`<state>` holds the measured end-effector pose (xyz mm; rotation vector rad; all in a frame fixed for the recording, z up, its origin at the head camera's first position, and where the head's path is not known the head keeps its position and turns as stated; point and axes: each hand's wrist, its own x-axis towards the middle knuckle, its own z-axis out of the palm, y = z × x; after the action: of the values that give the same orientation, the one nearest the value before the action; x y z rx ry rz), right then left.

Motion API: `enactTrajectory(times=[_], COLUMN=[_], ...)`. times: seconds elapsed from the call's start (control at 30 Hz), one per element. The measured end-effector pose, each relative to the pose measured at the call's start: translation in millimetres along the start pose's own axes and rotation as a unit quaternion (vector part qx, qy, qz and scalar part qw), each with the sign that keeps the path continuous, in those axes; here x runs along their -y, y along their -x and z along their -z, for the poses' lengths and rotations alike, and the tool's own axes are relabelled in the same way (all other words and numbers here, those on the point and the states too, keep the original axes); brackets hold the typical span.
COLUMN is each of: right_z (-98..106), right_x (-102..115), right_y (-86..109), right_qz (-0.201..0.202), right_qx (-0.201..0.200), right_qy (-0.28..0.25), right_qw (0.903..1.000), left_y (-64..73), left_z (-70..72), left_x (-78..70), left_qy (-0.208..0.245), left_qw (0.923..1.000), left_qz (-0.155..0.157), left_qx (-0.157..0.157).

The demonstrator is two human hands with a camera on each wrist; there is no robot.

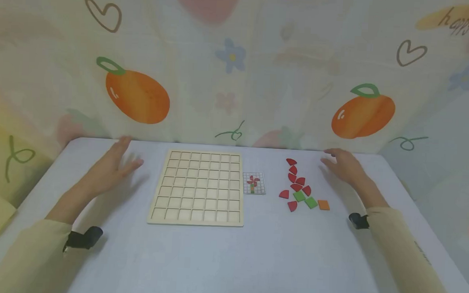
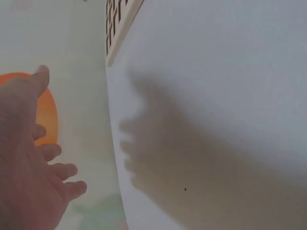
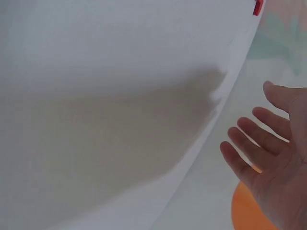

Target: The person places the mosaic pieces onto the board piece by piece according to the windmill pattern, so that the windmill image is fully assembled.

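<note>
My left hand (image 1: 107,168) hovers above the table to the left of a pale wooden grid board (image 1: 198,189), holding nothing. In the left wrist view the fingers of that hand (image 2: 33,153) are spread and relaxed. Over on the right, my right hand (image 1: 345,166) is held above the table beside the loose pieces, also with nothing in it; its fingers (image 3: 259,143) are loosely extended. Between the hands lie several red quarter-round pieces (image 1: 296,187), two green squares (image 1: 311,202) and one orange square (image 1: 324,205). A small pattern card (image 1: 258,187) showing a red flower touches or nearly touches the board's right edge.
The white table (image 1: 228,265) ends at the back against a fabric curtain (image 1: 237,98) printed with oranges, hearts and flowers. A black strap camera sits on each wrist, the left one (image 1: 84,238) and the right one (image 1: 359,220).
</note>
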<state>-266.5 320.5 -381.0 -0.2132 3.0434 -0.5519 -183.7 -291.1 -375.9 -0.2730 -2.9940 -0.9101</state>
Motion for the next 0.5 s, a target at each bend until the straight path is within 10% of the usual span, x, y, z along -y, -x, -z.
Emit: enactTrajectory(times=[0.5], right_z=[-12.1], right_x=[37.7], right_y=[-8.1], right_qz=[0.013], right_qx=[0.019], right_qy=[-0.010], right_qw=[0.9997], left_y=[13.6], left_z=[-13.5], left_x=[-21.8], left_qy=[-0.007], left_qw=[0.9989], left_qz=[-0.034], left_qx=[0.030])
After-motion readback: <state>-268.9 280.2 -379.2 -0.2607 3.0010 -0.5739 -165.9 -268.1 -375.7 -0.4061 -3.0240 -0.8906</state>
